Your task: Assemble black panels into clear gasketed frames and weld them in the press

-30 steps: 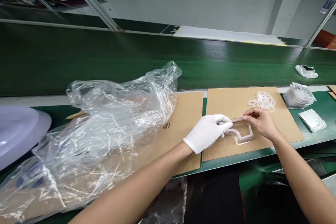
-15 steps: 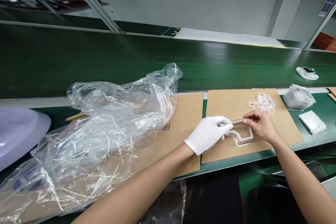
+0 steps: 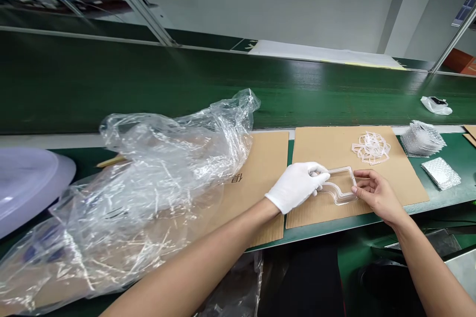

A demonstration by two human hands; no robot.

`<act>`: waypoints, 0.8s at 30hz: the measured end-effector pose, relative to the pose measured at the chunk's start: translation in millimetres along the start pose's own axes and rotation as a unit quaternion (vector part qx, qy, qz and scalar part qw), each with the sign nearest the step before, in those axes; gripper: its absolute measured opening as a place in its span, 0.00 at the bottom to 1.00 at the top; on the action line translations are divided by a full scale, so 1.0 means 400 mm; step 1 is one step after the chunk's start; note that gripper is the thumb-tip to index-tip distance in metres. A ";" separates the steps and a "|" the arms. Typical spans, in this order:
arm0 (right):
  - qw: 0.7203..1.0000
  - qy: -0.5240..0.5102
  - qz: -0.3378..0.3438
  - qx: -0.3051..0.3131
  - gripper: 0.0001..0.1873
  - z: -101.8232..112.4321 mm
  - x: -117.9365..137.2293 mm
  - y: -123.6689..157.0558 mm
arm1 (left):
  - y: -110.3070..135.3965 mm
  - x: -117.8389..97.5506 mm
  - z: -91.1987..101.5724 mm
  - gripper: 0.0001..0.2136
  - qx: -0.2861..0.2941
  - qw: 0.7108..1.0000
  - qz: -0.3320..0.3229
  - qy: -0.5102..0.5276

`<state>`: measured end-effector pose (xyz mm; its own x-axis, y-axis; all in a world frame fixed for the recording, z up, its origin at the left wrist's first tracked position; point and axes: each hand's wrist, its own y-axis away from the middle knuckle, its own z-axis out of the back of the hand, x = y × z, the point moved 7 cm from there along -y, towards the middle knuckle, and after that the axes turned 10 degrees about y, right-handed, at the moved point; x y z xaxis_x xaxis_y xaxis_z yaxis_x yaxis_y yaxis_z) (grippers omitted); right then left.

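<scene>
A clear plastic frame with a pale rim (image 3: 339, 192) and a curved lower edge is held above a cardboard sheet (image 3: 316, 148). My left hand (image 3: 297, 185), in a white glove, is closed on the frame's left end, its fingertips pinching the rim. My bare right hand (image 3: 377, 195) grips the right side of the frame between thumb and fingers, with the thumb near the lower right corner. Beyond the hands, a tangle of thin white strips (image 3: 371, 148) lies on the cardboard.
A large crumpled clear plastic bag (image 3: 159, 188) spreads over the left side. A pale purple round object (image 3: 29, 188) sits at far left. On the right are a stack of bubble-wrap pouches (image 3: 423, 138) and a flat silvery pouch (image 3: 441, 173). A green belt (image 3: 316, 94) runs behind.
My right hand has slid from the frame's top edge down to its right side. My left hand keeps its grip on the left end. The view has shifted slightly.
</scene>
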<state>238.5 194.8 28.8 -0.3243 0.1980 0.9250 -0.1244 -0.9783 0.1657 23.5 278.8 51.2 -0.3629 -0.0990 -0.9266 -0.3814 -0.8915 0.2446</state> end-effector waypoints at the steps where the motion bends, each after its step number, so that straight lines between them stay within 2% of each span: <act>1: 1.000 -0.008 -0.004 0.001 0.31 -0.002 0.001 -0.003 | 0.000 0.001 -0.001 0.11 0.002 1.000 0.004 0.001; 11: 0.996 -0.070 -0.063 -0.004 0.29 0.008 -0.020 -0.032 | -0.002 -0.004 0.007 0.14 -0.005 1.000 -0.020 -0.004; 19: 0.997 -0.043 -0.062 0.020 0.27 0.005 -0.020 -0.020 | -0.013 -0.014 0.022 0.11 -0.040 0.991 -0.101 -0.078; 24: 0.999 -0.015 -0.039 0.011 0.29 0.003 -0.003 -0.047 | -0.020 -0.003 0.027 0.12 -0.063 0.990 -0.097 -0.075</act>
<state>242.4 212.9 24.8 -0.2871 0.2720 0.9185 -0.1270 -0.9612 0.2449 17.8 290.8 53.4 -0.4187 0.1376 -0.8977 -0.3498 -0.9366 0.0196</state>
